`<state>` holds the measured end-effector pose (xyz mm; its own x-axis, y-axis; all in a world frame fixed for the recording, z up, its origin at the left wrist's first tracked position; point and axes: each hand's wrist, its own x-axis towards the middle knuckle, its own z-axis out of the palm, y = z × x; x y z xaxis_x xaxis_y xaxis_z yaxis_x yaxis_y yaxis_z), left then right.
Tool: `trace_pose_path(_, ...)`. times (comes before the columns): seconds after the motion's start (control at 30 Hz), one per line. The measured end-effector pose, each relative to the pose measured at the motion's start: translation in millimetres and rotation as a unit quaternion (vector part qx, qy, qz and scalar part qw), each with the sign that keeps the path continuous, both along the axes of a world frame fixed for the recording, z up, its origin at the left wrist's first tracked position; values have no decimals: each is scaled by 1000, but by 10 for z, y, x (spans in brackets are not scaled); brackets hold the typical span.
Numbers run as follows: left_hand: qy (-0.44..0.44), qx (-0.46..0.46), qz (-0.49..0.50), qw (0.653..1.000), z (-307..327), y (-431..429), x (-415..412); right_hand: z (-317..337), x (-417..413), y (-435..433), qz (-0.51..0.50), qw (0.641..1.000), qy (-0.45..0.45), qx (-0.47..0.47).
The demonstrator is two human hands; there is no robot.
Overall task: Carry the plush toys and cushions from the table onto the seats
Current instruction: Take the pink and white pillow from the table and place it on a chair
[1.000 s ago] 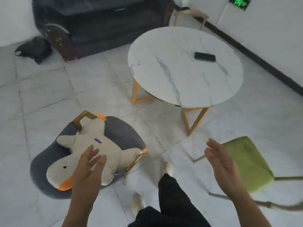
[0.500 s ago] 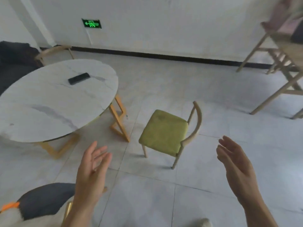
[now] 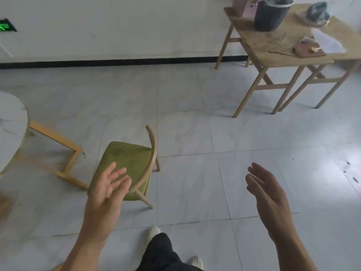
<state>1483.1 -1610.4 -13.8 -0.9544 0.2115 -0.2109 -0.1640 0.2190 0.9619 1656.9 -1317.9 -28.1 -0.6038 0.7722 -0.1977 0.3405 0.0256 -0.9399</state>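
While both grips are spread and hold nothing, the left hand (image 3: 109, 189) hovers over the one green chair (image 3: 125, 163); the right hand (image 3: 267, 194) hangs above bare floor (image 3: 195, 118). Two wooden tabletops (image 3: 289, 53), top right, carry blurred items. The plush duck visible a second ago has left view.

Two bare hands, left hand (image 3: 109, 189) and right hand (image 3: 266, 194), both empty; one green chair (image 3: 125, 159); one round marble table (image 3: 9, 130); one wooden table (image 3: 289, 49) holding one dark pot (image 3: 268, 15); two white shoes (image 3: 153, 232)
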Motion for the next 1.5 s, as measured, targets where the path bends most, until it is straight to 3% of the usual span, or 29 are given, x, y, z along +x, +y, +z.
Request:
trace_pose_path(0.17, -15, -25, -14, 999, -252, 756, -645, -288, -596, 696, -22, 999, -29, -5)
trace_pose_path(0.37, -32, -5, 1, 999, -542, 1980, -2032, -490, -1815, 1786, -14, 999, -47, 11)
trace_pose_path(0.63, 9, -13, -60, 998, 76, 3660, -4023, -75, -3481, 3233, -47, 998, -18, 35)
trace_pose_path(0.83, 31, -8, -65, 997, 7, 4997, -5312, -391, -4620, 4393, -84, 996, -3, 38)
trace_pose_path(1.0, 31, -5, -81, 996, -225, 6301, -6446, -660, -5837, 5645, -83, 996, 6, 19)
trace_pose_path(1.13, 28, 7, -83, 996, 7, 7198, -7363, -382, -6905, 6656, -57, 997, 31, 33)
trace_pose_path(1.3, 50, 19, -48, 997, 219, 7934, -8439, -8, -8209, 7648, -20, 998, 46, 46)
trace_pose_path(1.5, 17, 13, -26, 999, -97, 8825, -9901, -293, -9645, 8559, -31, 998, 23, 54)
